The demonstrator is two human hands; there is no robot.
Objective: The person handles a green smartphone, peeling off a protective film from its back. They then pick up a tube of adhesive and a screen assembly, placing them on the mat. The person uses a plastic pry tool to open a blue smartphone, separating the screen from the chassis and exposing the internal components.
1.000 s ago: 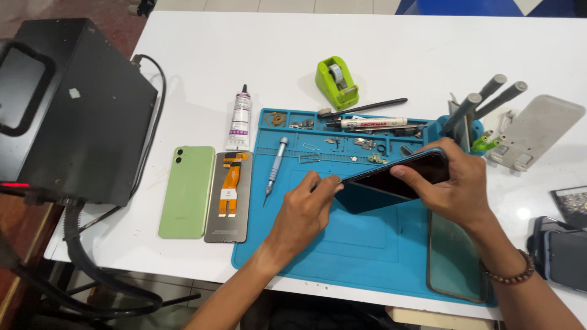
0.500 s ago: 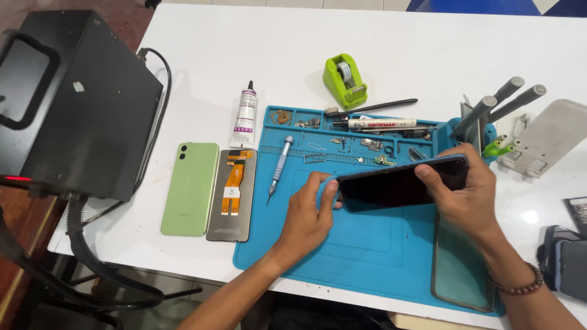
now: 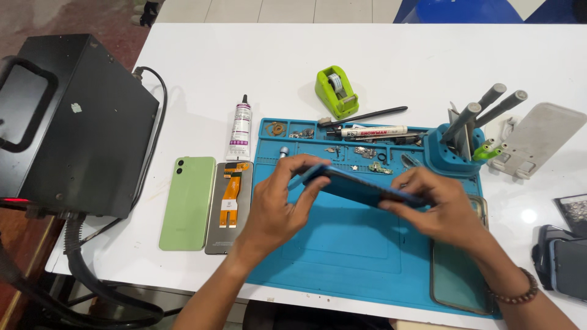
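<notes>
two bare hands hold a dark phone [image 3: 367,188] flat and slightly tilted above a blue work mat [image 3: 342,250]. the left hand [image 3: 278,205] curls around the phone's left end, fingers [image 3: 299,168] bent over its top edge and thumb pressed against the near edge. the right hand [image 3: 437,205] pinches the phone's right end, fingers [image 3: 406,183] closed over the top and the thumb hidden underneath. both hands are closed firmly on the phone, which hangs between them, clear of the mat.

just beyond the fingertips, small screws and metal parts [image 3: 367,156] lie in the mat's far trays, along with a marker pen [image 3: 373,131]. past the right hand's fingers stands a blue tool holder [image 3: 452,153] with grey handles sticking up. under the right wrist a clear phone case [image 3: 458,269] lies on the mat. to the left of the left hand, off the mat, a screen panel with an orange ribbon cable [image 3: 229,205] lies beside a green phone back [image 3: 188,201]. a glue tube [image 3: 240,128] and a green tape dispenser [image 3: 336,91] sit farther away on the white table [image 3: 275,55]. a black box-shaped machine [image 3: 67,128] stands at the far left.
</notes>
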